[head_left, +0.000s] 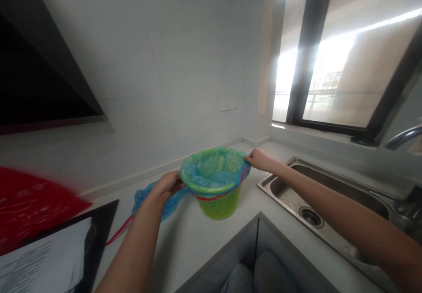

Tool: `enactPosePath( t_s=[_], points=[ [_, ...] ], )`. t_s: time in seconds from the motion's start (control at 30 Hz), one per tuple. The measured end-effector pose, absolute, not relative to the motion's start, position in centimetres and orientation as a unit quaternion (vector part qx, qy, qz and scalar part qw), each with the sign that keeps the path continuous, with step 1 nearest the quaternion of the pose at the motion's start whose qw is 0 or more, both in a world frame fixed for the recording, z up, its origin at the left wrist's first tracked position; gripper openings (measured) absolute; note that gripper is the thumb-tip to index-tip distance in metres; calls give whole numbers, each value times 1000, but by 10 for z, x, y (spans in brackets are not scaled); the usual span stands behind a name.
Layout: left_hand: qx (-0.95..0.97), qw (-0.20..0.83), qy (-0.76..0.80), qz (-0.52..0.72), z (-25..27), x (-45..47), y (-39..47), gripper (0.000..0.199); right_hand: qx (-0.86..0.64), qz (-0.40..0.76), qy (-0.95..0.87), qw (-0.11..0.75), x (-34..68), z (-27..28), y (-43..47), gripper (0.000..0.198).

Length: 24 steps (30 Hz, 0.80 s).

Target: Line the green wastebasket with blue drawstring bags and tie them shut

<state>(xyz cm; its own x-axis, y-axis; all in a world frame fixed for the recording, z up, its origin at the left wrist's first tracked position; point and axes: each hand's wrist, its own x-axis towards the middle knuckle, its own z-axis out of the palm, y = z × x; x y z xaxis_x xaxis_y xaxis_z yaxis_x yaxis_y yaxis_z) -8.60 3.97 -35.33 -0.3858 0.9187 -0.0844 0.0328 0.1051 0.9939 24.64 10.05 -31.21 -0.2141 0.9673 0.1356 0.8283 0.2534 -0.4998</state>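
Observation:
A green plastic basket (219, 207) with perforated sides stands upright on the white counter. A thin blue garbage bag (211, 179) lines it and is folded over the rim, with a red drawstring showing along the outside front. At the left of the rim, my left hand (168, 184) is closed with its fingertips partly hidden against the bag's edge. My right hand (259, 159) pinches the bag at the right side of the rim. Another crumpled blue bag part (171, 205) with a red strap (120, 230) lies on the counter behind my left forearm.
To the right, a steel sink (263, 186) is set into the counter, with a faucet (404, 137) above. A black cooktop (107, 216) holds printed paper (49, 258) and a red bag (29, 205) at left. A window (336, 77) and wall sockets (228, 104) are behind.

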Motion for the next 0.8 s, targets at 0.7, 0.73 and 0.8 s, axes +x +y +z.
enactPosePath(
  t_s=[0.7,0.73,0.8],
  points=[
    [581,-56,770,258,-312,-41,42,25,-477,355,-743,307,214,-301,88,35],
    [578,-48,771,263,-311,-39,45,24,-468,370,-746,296,216,-300,87,35],
    [572,-45,769,282,-311,-36,51,23,-444,387,-758,281,220,-300,87,33]
  ],
)
